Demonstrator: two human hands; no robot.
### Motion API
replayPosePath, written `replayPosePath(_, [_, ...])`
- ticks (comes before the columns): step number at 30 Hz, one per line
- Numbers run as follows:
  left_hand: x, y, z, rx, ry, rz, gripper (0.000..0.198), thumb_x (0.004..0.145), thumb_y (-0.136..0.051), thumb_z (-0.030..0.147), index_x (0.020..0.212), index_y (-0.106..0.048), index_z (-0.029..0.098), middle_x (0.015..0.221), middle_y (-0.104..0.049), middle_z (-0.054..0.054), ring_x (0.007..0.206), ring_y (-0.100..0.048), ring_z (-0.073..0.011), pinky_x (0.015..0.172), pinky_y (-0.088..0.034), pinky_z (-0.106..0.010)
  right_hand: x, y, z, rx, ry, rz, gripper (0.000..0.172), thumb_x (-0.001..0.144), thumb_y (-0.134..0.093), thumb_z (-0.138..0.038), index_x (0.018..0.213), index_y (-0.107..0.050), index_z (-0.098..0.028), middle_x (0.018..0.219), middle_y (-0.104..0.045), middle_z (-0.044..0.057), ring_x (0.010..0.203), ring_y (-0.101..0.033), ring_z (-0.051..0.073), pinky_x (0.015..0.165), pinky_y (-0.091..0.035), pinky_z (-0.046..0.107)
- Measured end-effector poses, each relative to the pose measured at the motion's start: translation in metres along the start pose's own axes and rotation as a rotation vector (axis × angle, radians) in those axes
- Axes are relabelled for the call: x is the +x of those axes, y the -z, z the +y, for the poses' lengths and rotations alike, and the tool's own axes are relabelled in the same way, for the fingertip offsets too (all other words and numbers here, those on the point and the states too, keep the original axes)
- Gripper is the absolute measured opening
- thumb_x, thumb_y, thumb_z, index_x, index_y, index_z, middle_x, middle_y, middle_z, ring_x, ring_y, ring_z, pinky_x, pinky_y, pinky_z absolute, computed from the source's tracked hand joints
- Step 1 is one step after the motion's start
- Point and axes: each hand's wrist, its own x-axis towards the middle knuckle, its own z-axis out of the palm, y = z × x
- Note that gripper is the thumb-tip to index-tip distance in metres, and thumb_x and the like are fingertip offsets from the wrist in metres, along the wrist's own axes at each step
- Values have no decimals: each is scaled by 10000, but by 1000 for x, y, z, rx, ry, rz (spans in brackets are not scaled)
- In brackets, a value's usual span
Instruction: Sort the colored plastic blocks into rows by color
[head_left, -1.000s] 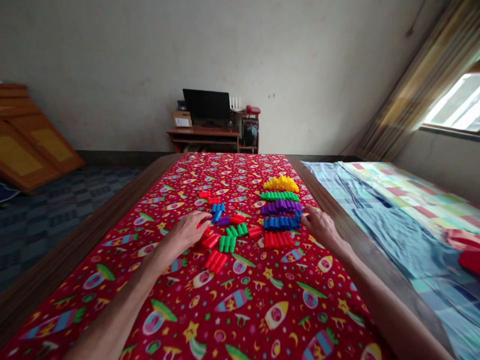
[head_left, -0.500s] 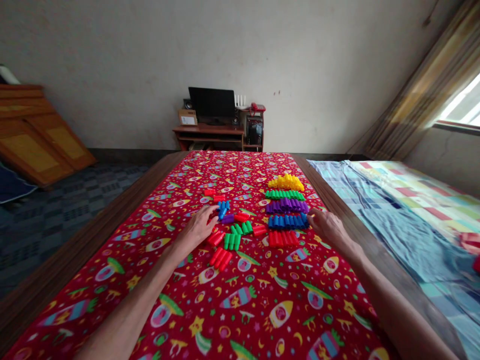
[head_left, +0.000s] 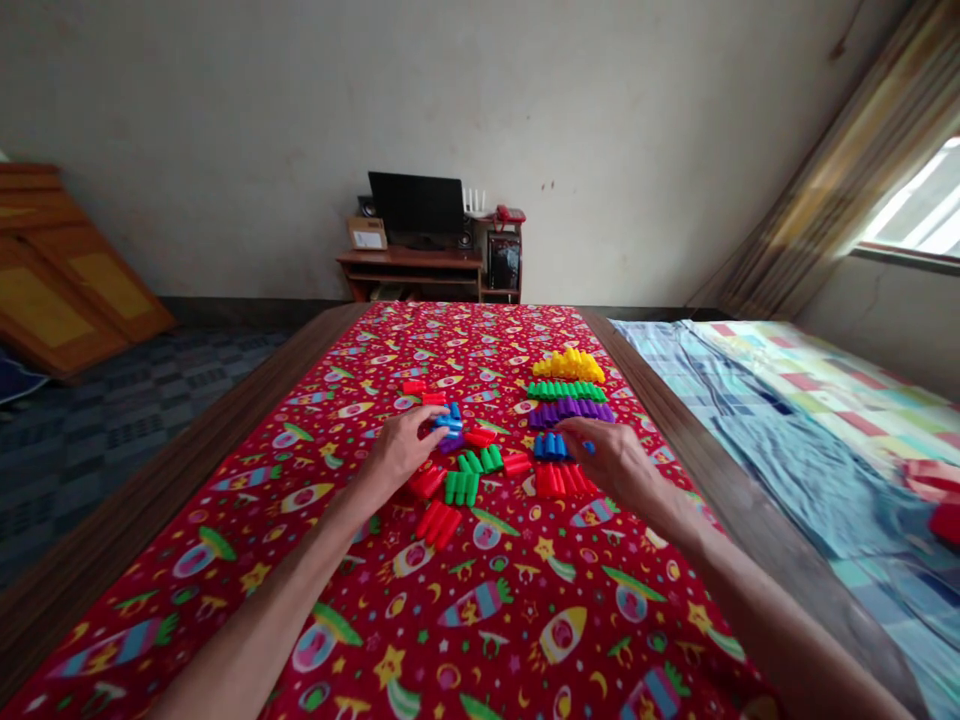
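At the loose pieces left of centre, my left hand (head_left: 405, 442) has its thumb and fingers closed about a few small blue plastic tubes (head_left: 450, 422). A purple tube (head_left: 451, 443) lies partly hidden just below them. My right hand (head_left: 611, 455) reaches over the row of blue tubes (head_left: 551, 446), thumb and forefinger apart, and covers that row's right part. No piece shows between its fingers. Below that row lie red tubes (head_left: 561, 480); above it are rows of purple tubes (head_left: 571, 412), green tubes (head_left: 567, 391) and a yellow heap (head_left: 570, 365).
Loose green tubes (head_left: 461, 487) and red tubes (head_left: 438, 523) lie nearer me on the red patterned cloth (head_left: 480, 605). Beyond the table stands a desk (head_left: 409, 258) with a monitor (head_left: 416, 205). A bed (head_left: 787, 450) is at the right, a wooden cabinet (head_left: 71, 265) at the left.
My right hand has moved left from the end of the blue row to over it. My left hand has closed on the blue tubes and shifted them slightly. The view has turned a little.
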Motion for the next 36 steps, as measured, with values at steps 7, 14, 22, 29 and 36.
replayPosePath(7, [-21, -18, 33, -633, 144, -379, 577, 633, -777, 449, 1081, -532, 183, 857, -723, -43, 755, -698, -201, 644, -534, -267, 27, -43, -59, 227, 504, -72, 513, 938, -441, -114, 1440, -337, -150, 1354, -527, 185, 1291, -466, 243, 1002, -481, 425])
replayPosePath(14, [-28, -27, 31, -702, 286, -438, 707, 636, -756, 595, 1139, -497, 172, 716, -673, 2, 604, -643, -152, 558, -473, -235, 24, -26, -49, 328, 500, -234, 484, 946, -505, -185, 1418, -394, -185, 1165, -644, 127, 1022, -636, 196, 860, -537, 330])
replayPosePath(22, [-19, -3, 26, 2, -133, -212, 297, 878, -504, 433, 995, -671, 217, 979, -729, -73, 883, -678, -225, 805, -527, -322, 18, 2, 13, 123, 210, -159, 337, 843, -605, -115, 1173, -618, -183, 1075, -692, 106, 979, -646, 214, 836, -521, 360])
replayPosePath(29, [-15, -1, -13, 280, -223, -196, 281, 842, -509, 333, 1013, -689, 202, 1062, -707, -95, 981, -660, -243, 912, -516, -370, 7, 22, 69, -34, -129, -360, 163, 780, -648, -109, 918, -681, -189, 805, -694, 28, 677, -615, 138, 617, -444, 243])
replayPosePath(36, [-22, -13, -20, 249, -274, -188, 267, 862, -499, 269, 1052, -677, 212, 1076, -684, -77, 1008, -646, -220, 946, -505, -349, 4, 17, 78, 8, -117, -434, 134, 784, -613, -90, 847, -689, -181, 774, -682, 36, 679, -605, 145, 616, -434, 246])
